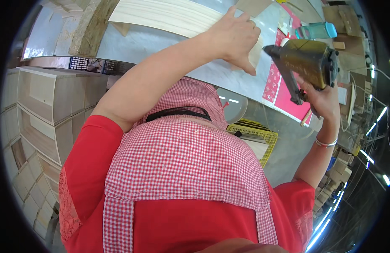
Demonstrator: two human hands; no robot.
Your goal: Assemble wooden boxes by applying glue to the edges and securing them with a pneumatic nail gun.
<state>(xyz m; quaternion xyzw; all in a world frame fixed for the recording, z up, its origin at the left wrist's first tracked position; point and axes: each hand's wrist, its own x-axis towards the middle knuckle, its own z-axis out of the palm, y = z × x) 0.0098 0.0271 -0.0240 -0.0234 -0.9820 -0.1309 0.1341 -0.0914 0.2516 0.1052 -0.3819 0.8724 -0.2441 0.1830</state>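
My left hand (235, 38) reaches across the worktable and spans the right end of a pale wooden board (161, 17). Its thumb and fingers grip opposite sides of a wooden piece there; the palm hides most of that joint. In my right hand (323, 99) is a dark nail gun (306, 63), gripped by its handle. The gun is tilted, its nose pointing left toward my left hand, apart from the wood. Under the long board, a small wooden part (120, 28) shows near its left end.
A teal bottle (315, 30) lies beyond the nail gun, near a pink patterned sheet (283, 95) on the table (136, 46). A thick rough timber block (91, 27) stands at left. Stacked wooden boxes (55, 92) fill the left side. Below the table is a yellow crate (268, 141).
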